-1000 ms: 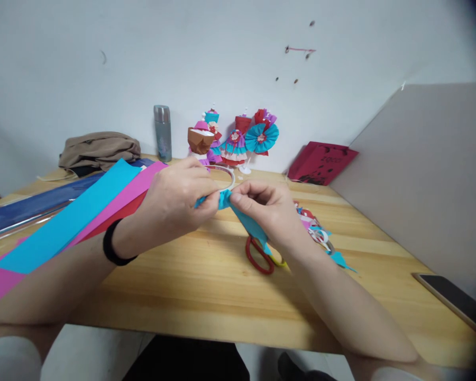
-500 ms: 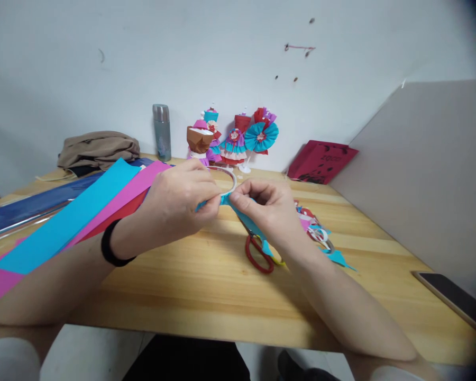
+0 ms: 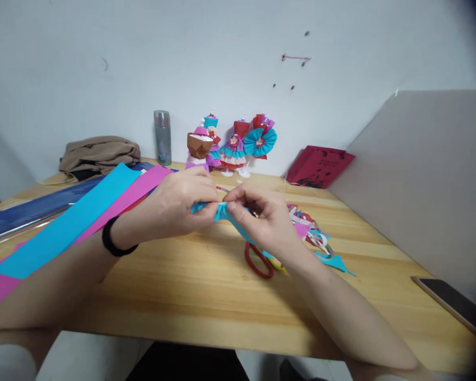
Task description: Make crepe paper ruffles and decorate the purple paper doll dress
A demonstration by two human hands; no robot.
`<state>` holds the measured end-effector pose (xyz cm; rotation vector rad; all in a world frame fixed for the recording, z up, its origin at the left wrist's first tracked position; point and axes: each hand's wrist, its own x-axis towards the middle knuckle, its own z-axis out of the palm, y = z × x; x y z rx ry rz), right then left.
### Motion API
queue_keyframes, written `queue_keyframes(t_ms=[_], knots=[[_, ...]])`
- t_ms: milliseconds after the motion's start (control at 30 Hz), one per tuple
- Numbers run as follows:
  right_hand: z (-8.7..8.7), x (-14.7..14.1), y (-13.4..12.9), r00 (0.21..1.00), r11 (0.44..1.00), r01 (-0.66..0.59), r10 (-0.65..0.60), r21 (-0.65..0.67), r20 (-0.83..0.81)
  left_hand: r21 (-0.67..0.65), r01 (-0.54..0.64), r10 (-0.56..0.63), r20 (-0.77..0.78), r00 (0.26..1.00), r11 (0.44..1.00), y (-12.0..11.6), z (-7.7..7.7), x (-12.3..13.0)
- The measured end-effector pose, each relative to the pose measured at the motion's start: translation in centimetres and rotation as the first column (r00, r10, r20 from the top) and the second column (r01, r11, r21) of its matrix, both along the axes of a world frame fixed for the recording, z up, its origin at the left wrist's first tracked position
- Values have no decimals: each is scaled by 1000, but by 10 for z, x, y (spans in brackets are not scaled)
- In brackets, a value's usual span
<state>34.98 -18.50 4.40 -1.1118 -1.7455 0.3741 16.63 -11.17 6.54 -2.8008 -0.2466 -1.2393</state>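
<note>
At the far left of the pale wooden surface (image 3: 170,296), a long navy-blue pack with a glossy plastic edge (image 3: 27,211) lies partly beneath a flat turquoise paper strip (image 3: 67,225), which overlaps a bright pink paper strip (image 3: 122,203). Behind them sits a crumpled brown cloth (image 3: 99,153), and to its right a grey bottle with a metallic lid (image 3: 163,138) stands upright near the wall.

The left hand (image 3: 182,203), a black band (image 3: 113,238) around its wrist, pinches one end portion of a gathered turquoise strip (image 3: 221,212). This strip is held above the surface between both hands. Behind it stand small dress-shaped figures in colourful ruffled material (image 3: 233,151).

The right hand (image 3: 259,217) grips the gathered strip between thumb and fingers, close to the left fingertips. Below it lie scissors with red and yellow handles (image 3: 258,260), their blades hidden. Farther right are mixed coloured scraps (image 3: 307,230), a leaning magenta bag with dark printing (image 3: 319,165) and a black-screened phone (image 3: 454,301).
</note>
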Motion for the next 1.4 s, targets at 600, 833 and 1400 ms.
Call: queue_keyframes(t_ms=[600,833,1400], knots=[[6,7,6,874,994,40,-85,-103,-479,-907,363,-43,363,931,215,-25,-37,36],[6,2,7,917,994,101,-107,-35,-385,-939,313,61,324,944,141,-35,-31,30],[5,9,3,993,991,75,-85,113,82,-339,123,-74,156,985,933,-44,18,-20]])
